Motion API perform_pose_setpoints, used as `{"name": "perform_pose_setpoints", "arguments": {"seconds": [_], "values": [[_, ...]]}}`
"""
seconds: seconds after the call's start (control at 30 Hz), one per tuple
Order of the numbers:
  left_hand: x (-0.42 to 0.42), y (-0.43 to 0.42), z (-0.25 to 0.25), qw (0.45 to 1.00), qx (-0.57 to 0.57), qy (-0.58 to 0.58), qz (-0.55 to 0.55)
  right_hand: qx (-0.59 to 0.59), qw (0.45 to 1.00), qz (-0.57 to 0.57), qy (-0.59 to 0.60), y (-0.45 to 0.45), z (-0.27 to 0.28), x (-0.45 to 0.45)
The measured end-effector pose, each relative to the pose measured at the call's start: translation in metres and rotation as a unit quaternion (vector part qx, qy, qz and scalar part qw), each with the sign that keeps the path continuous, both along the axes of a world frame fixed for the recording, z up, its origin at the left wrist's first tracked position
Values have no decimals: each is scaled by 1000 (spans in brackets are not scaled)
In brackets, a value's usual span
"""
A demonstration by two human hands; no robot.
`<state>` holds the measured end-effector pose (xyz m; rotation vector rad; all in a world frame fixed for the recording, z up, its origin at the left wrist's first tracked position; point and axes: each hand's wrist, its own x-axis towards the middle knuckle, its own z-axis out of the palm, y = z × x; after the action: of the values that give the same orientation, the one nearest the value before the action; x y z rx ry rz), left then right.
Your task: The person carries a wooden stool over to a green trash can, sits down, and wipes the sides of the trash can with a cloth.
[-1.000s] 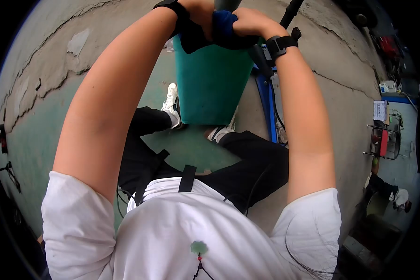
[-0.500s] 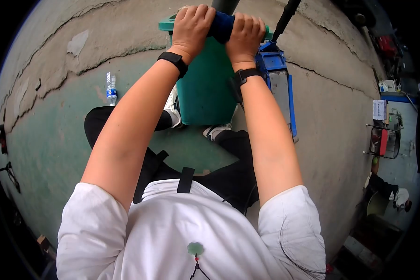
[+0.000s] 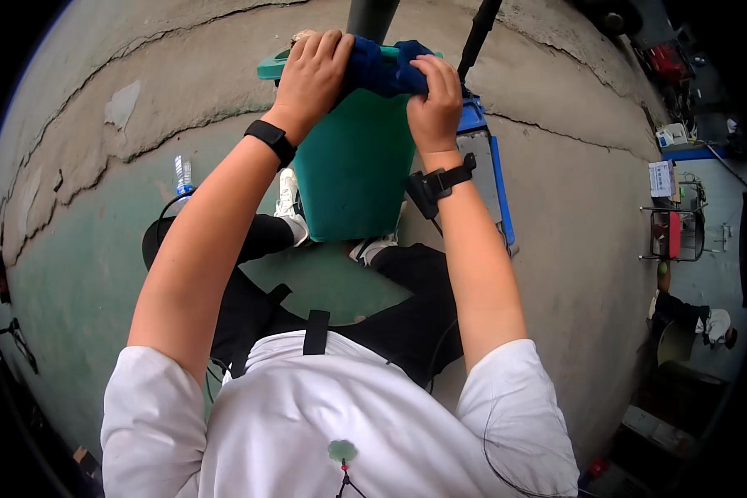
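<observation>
A dark blue cloth (image 3: 378, 68) lies bunched across the near rim of a green bin (image 3: 353, 162), which stands on the floor between my feet. My left hand (image 3: 314, 75) has its fingers bent over the cloth's left end at the rim. At the cloth's right end, my right hand (image 3: 437, 95) pinches the fabric with curled fingers. Black bands with small devices sit on both wrists. Much of the rim is hidden under the hands and cloth.
Right of the bin is a blue and grey floor jack (image 3: 490, 170) with a black handle (image 3: 477, 37). A grey post (image 3: 371, 18) rises behind the bin. A plastic bottle (image 3: 183, 176) stands at the left. A person (image 3: 712, 325) is at the far right.
Both hands have come up from low over the bin onto its rim. The right hand has since shifted outward and turned, leaving more blue cloth showing between the hands. The view has tilted slightly.
</observation>
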<state>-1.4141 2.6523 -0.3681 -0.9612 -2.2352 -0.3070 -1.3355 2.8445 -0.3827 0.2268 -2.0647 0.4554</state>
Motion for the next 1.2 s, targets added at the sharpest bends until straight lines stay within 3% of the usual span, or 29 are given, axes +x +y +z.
{"name": "perform_pose_setpoints", "arguments": {"seconds": [0.03, 0.13, 0.3, 0.37, 0.43, 0.47, 0.5, 0.57, 0.67, 0.77, 0.83, 0.9, 1.0, 1.03, 1.1, 1.2], "values": [[14, -6, -5, 995, 94, 30, -24, -33, 999, 1, 17, -1, -5, 13], [46, -24, -17, 995, 84, -9, -56, -160, 985, -50, 38, -14, -10, 31], [78, 11, -51, 972, 69, -210, -85, -318, 931, -154, 87, 2, -22, 7], [74, 21, -75, 986, 37, -159, -27, -250, 947, -194, 53, 17, -30, -6], [69, 12, -89, 991, -37, -128, -13, -209, 966, -154, -20, 15, -50, -22], [67, 7, -95, 991, -73, -113, -7, -243, 962, -111, -60, 5, -64, -20], [68, 3, -100, 990, -58, -132, -8, -262, 957, -118, -33, -11, -84, -24], [76, -8, -108, 985, -30, -168, -8, -55, 980, -154, -116, -28, -126, -12], [88, -35, -124, 984, -34, -169, 35, -87, 987, -63, -119, -76, -138, 14], [82, -45, -125, 986, 6, -162, 26, -78, 978, -109, -157, -87, -132, 13], [62, -36, -102, 985, 44, -166, 19, -60, 975, -191, -95, -83, -89, 2], [40, -21, -95, 985, 90, -146, 19, -185, 965, -134, -130, -69, -67, -9], [35, -3, -95, 983, 123, -137, 16, -113, 987, -105, -45, -65, -54, -21], [34, -1, -97, 984, 116, -137, 12, -20, 992, -98, -71, -68, -60, -21], [34, -4, -101, 985, 98, -142, 7, -43, 996, -12, -83, -68, -78, -20], [38, -24, -103, 983, 4, -174, -59, -14, 990, 15, -137, -53, -94, -5]]}}
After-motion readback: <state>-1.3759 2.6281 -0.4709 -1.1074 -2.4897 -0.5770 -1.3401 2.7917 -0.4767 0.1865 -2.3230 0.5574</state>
